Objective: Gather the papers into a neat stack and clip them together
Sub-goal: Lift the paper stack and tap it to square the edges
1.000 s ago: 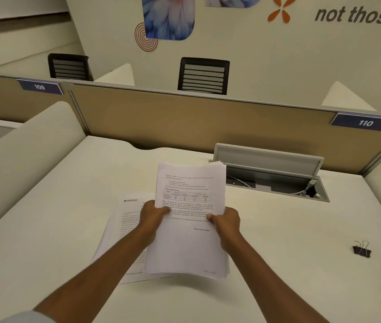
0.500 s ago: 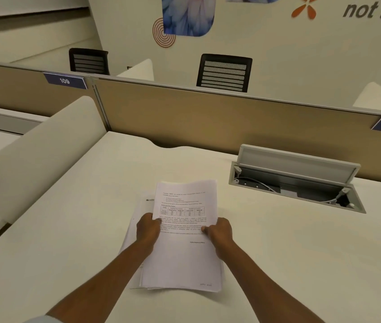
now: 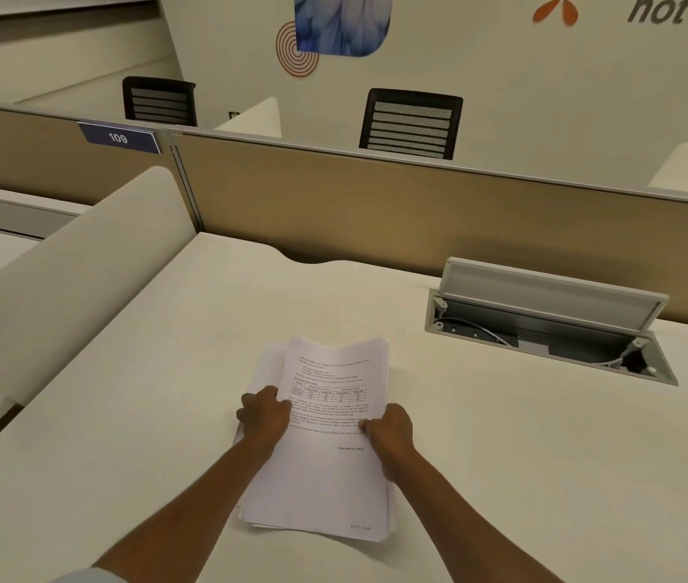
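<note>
White papers [image 3: 329, 469] sit as a stack on the cream desk [image 3: 544, 456], near its front-centre, printed page with a small table on top. Left hand [image 3: 264, 416] grips the stack's left edge, fingers curled and closed on it. Right hand [image 3: 390, 431] grips the right edge, thumb [image 3: 365, 425] pressed on the top sheet, other fingers hidden under the pile. Top edge bows slightly upward; a few lower sheets stick out on the left and at the bottom, so edges aren't flush. Open cable tray [image 3: 552, 330] lies well apart, back-right, lid tilted up. Tan partition [image 3: 376, 204] behind, tag 109 [image 3: 118, 138]
</note>
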Demonstrator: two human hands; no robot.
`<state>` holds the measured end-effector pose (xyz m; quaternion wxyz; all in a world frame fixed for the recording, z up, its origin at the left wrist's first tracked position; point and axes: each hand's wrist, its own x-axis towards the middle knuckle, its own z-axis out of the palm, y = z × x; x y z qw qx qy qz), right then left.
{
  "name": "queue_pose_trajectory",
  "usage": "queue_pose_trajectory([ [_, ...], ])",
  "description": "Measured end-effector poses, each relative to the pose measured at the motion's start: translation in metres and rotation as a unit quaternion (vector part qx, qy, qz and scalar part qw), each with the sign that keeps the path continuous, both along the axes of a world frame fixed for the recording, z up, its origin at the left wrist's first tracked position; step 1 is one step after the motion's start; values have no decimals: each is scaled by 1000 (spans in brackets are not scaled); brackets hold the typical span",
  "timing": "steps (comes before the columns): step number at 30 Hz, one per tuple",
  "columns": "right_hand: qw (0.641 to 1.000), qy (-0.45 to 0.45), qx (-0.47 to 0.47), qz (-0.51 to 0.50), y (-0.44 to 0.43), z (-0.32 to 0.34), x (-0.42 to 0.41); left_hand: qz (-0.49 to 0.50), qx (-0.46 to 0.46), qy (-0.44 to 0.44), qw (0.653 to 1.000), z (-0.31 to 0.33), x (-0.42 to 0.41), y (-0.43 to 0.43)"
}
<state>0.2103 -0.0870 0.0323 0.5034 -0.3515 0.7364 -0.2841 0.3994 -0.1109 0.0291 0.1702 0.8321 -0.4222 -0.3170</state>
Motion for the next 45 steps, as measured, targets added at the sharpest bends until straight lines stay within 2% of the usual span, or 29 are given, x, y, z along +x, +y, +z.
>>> queue_pose_trajectory([
  [3, 1000, -22, -2, -10, 3, 9, 0, 1, -49, 97, 994, 4, 0, 2],
  [6, 1000, -16, -3, -12, 4, 7, 1, 5, -61, 151, 987, 2, 1, 5],
  [10, 992, 114, 35, 28, 2, 7, 11, -9, -74, 154, 985, -3, 2, 10],
  [12, 988, 143, 45, 43, 1, 8, 15, -19, -85, 145, 986, -2, 2, 11],
  [17, 994, 103, 36, 12, 0, 4, 18, 57, -57, 208, 975, -7, 13, 2],
  [20, 999, 36, 5, -14, 2, 3, 17, 57, -51, 237, 969, -7, 20, -3],
  [24, 999, 22, -33, -28, -2, 4, 22, 64, -77, 271, 957, 3, 27, -9],
  [28, 997, 9, -73, -23, -5, 6, 35, 53, -84, 231, 968, 4, 37, -20],
  [32, 996, 84, -42, 9, -13, 5, 50, 13, -71, 142, 987, -1, 39, -23],
  [35, 991, 132, 15, 34, -16, 3, 57, -41, -63, 18, 997, -7, 38, -22],
  [37, 986, 157, 31, 41, -17, 3, 59, -66, -14, -102, 992, -10, 35, -23],
  [38, 983, 174, 38, 46, -18, 4, 60, -61, 10, -128, 990, -10, 34, -23],
  [41, 981, 182, 51, 47, -23, 4, 61, -40, 44, -105, 993, -6, 31, -25],
  [45, 988, 144, 58, 20, -25, 4, 58, -30, 24, -58, 998, -9, 38, -31],
])
